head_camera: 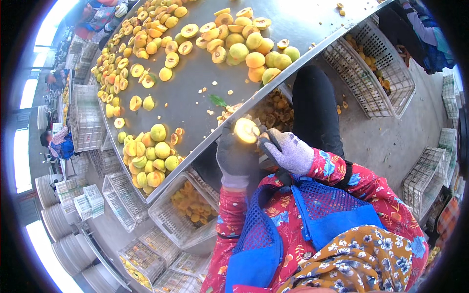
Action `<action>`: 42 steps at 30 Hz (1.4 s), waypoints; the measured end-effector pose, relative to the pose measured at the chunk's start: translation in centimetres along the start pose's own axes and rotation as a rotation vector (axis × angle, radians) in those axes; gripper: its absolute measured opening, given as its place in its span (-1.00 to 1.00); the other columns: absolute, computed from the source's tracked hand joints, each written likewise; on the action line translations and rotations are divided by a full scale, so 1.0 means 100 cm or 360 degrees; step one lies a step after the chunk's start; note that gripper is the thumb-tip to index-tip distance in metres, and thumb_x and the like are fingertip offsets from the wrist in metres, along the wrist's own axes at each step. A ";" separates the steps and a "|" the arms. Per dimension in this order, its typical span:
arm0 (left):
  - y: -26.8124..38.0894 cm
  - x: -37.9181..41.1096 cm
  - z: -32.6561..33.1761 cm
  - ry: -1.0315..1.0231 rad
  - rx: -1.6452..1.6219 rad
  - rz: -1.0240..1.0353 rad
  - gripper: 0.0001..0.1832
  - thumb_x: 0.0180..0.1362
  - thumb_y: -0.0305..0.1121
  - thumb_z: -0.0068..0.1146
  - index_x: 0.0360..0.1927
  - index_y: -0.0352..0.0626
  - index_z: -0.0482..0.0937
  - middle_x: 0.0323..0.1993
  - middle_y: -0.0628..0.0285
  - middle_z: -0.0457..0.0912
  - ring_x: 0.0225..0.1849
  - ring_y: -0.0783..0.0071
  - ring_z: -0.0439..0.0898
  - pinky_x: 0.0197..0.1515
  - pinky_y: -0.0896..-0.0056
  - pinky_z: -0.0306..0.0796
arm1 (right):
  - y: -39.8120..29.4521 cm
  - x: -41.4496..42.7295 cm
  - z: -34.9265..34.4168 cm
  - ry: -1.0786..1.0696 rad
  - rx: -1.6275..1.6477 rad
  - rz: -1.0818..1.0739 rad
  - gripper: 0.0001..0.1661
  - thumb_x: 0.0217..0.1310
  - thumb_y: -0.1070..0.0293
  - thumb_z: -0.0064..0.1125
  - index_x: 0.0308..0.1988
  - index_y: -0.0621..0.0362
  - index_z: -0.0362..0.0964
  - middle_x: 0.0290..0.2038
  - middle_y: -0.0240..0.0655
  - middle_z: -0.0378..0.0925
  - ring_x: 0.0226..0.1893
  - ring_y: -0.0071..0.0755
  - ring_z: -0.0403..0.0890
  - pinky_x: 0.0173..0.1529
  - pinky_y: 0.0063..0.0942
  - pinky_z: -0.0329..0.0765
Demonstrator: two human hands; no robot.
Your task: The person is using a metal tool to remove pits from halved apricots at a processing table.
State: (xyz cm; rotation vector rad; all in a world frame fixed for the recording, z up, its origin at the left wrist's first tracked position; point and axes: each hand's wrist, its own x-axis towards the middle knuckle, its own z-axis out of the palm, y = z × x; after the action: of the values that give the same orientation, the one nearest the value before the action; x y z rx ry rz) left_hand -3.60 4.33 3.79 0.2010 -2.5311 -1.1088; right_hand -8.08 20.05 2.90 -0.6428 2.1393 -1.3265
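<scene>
My left hand (237, 155), in a dark-coated work glove, grips a cut yellow peach half (246, 130) with its cut face up, just beyond the metal table's near edge. My right hand (289, 148), in a lilac glove with dark fingertips, is closed at the peach's right side; a small tool seems to be in its fingers, but I cannot tell which. Whole peaches (157, 155) are heaped at the table's lower left corner. Many peach halves (146, 40) and more whole fruit lie farther up. A green leaf (217, 100) and small scraps lie near the edge.
The raised rim of the metal table (198, 154) runs diagonally before me. Below it, a crate (183, 219) holds peach pieces, and discarded bits (276, 110) lie beside my knee. Another white crate (370, 66) stands at upper right. Co-workers are at the far left and top corners.
</scene>
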 end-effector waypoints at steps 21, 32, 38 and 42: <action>-0.022 -0.026 0.029 0.0137 0.0362 0.0415 -0.63 0.14 -0.38 0.21 -0.01 -0.34 0.50 -0.03 -0.14 0.52 -0.03 -0.14 0.52 0.01 -0.02 0.43 | 0.006 0.004 -0.004 -0.0542 0.1039 0.0428 -0.56 0.42 0.09 -0.08 -0.10 0.30 0.45 -0.37 -0.05 0.55 -0.37 -0.20 0.59 -0.31 -0.31 0.50; 0.006 -0.016 0.020 0.0116 -0.0263 -0.0047 -0.64 0.45 -0.27 -0.18 0.01 -0.35 0.52 -0.09 -0.15 0.58 0.01 -0.06 0.54 0.09 0.11 0.36 | -0.006 0.001 -0.024 -0.0712 0.1664 0.0530 -0.47 0.45 -0.08 -0.05 -0.13 0.19 0.54 -0.36 -0.47 0.52 -0.34 -0.66 0.47 -0.23 -0.54 0.46; 0.004 -0.015 0.017 -0.0164 -0.0501 -0.0311 -0.75 0.36 -0.38 -0.17 -0.05 -0.26 0.51 -0.11 -0.07 0.61 -0.15 0.00 0.63 -0.10 0.16 0.45 | 0.023 -0.001 -0.013 -0.0825 0.1538 0.0512 -0.53 0.45 -0.09 -0.05 -0.21 0.09 0.51 -0.45 -0.56 0.46 -0.51 -0.73 0.41 -0.43 -0.66 0.40; -0.004 -0.024 0.014 -0.0210 -0.0280 -0.0207 -0.74 0.28 -0.46 -0.12 -0.01 -0.20 0.51 -0.13 -0.08 0.62 -0.14 -0.08 0.63 -0.09 0.08 0.47 | 0.011 -0.006 -0.013 -0.0767 0.1262 0.0081 -0.61 0.49 0.01 -0.09 -0.16 0.10 0.47 -0.53 -0.53 0.41 -0.58 -0.69 0.41 -0.52 -0.64 0.39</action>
State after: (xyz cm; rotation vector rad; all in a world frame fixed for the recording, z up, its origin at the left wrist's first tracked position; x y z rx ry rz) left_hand -1.95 5.66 1.95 0.2563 -2.5461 -1.4319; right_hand -8.58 21.68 2.51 -0.4906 1.1100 -1.6279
